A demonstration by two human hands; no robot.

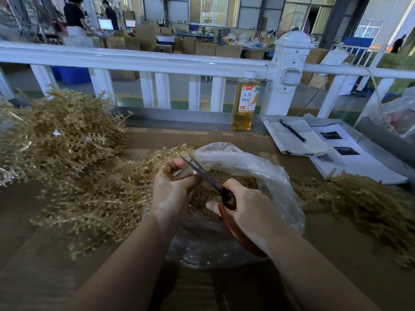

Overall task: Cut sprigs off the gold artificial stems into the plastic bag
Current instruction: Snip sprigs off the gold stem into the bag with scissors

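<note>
Left hand pinches a gold stem over the plastic bag mouth. Right hand grips the scissors; blades part-open, pointing up-left across the stem, just beyond the left fingertips. Uncut pile lies left.

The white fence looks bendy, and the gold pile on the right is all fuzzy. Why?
Head view: the wide-angle lens bows the white railing; toward the right edge the gold stems smear soft, while the scissors and both hands stay fairly sharp; the plastic bag shows pale glare.
</note>
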